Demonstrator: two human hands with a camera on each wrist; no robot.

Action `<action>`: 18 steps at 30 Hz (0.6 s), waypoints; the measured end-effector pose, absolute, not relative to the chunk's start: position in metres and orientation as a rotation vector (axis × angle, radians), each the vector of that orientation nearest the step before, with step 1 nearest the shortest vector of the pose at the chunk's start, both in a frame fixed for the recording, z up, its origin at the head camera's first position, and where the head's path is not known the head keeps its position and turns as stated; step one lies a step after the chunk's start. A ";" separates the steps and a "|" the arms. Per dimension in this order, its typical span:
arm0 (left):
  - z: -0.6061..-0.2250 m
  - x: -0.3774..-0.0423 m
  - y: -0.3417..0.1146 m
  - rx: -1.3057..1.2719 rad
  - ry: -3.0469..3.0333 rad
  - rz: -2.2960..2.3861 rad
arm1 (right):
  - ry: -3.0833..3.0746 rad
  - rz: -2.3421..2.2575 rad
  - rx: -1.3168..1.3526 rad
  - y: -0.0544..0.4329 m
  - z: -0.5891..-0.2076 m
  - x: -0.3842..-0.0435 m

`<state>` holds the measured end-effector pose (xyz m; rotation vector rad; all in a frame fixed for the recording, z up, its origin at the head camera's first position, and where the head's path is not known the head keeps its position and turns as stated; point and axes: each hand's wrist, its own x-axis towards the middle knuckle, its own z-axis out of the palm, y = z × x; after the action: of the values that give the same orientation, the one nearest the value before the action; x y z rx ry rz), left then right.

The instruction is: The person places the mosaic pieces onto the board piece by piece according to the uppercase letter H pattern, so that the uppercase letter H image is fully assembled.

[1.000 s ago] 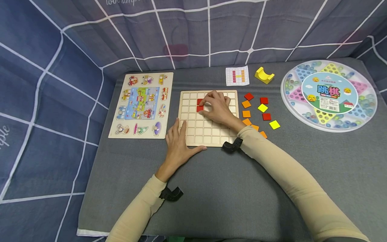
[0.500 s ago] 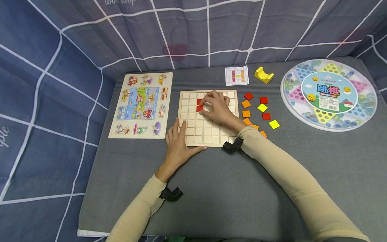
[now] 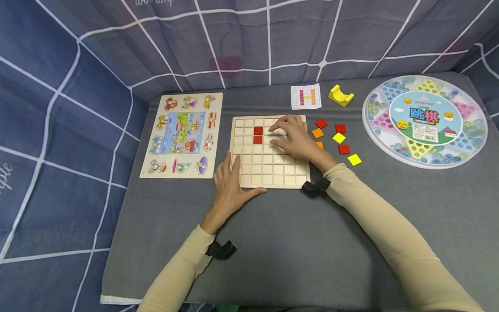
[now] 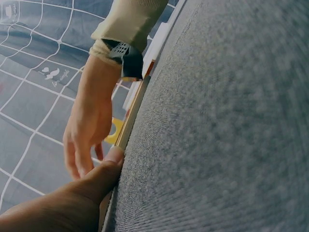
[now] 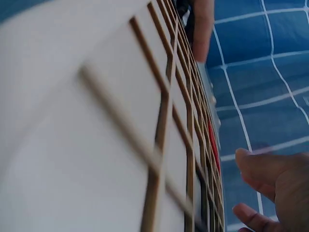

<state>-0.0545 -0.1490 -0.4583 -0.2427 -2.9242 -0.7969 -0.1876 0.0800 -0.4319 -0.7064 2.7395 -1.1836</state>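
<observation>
A wooden grid board (image 3: 269, 178) lies on the grey cloth in the head view. Two red square tiles (image 3: 258, 134) fill neighbouring cells, one above the other. My left hand (image 3: 228, 188) rests on the board's near left corner, fingers along the left side and thumb at the front edge; the thumb (image 4: 114, 155) shows against that edge in the left wrist view. Over the board's right part hovers my right hand (image 3: 294, 138), fingers loosely bent and nothing between thumb and fingertips. Seen in the right wrist view, its fingers (image 5: 263, 166) are apart from the grid.
Loose red, orange and yellow tiles (image 3: 344, 149) lie right of the board, some hidden under the right forearm. Behind are a pattern card (image 3: 306, 96) and a yellow curved block (image 3: 341, 96). A picture puzzle (image 3: 181, 136) lies left, a round marble game box (image 3: 425, 121) right.
My right hand has moved right, off the red tiles, and its fingers have loosened. Both red tiles now show whole in their cells. The left hand has stayed in place.
</observation>
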 end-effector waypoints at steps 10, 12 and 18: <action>-0.458 -0.055 -0.148 -0.251 -2.899 -0.817 | 2.831 -1.190 -0.661 0.158 -0.434 -0.191; -0.458 -0.055 -0.148 -0.249 -2.899 -0.819 | 2.848 -1.210 -0.619 0.171 -0.436 -0.194; -0.459 -0.055 -0.148 -0.247 -2.897 -0.810 | 2.881 -1.294 -0.539 0.195 -0.446 -0.203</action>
<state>-0.0547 -0.1477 -0.4586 -0.2472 -2.8974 -0.8103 -0.2032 0.1951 -0.4455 -0.5393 2.8815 -1.2941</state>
